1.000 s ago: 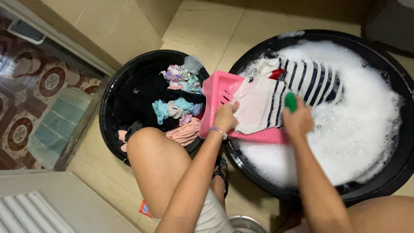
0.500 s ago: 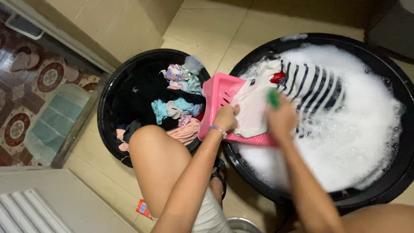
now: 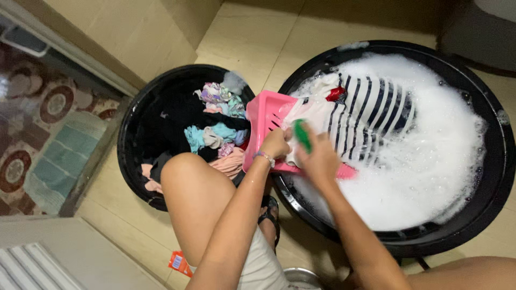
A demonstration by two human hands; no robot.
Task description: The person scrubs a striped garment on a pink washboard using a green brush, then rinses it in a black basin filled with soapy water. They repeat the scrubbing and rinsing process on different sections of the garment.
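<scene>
1. At the far left, a patterned rug [image 3: 37,139] lies behind what looks like a glass door panel; reflections blur it, so its edges are hard to make out.
2. A small orange packet [image 3: 179,263] lies on the tiled floor [image 3: 242,37], partly hidden by the person's thigh.
3. The smaller black basin [image 3: 137,129] holds a heap of mixed clothes [image 3: 215,123]; the knee covers its near rim.
4. The pink washboard [image 3: 263,115] leans from that basin's edge into the large black tub [image 3: 484,177].
5. The left hand [image 3: 275,144] presses its fingers closed on the striped white garment [image 3: 371,104] against the board's near end.
6. The right hand [image 3: 321,158] is wrapped tight around a green brush [image 3: 302,134], set on the garment just beside the left hand; most of the brush is hidden in the fist.
7. The garment's far half lies in foam [image 3: 430,156], which hides the water and whatever lies beneath.
8. A metal rim [image 3: 306,276] is cut off at the bottom edge.
</scene>
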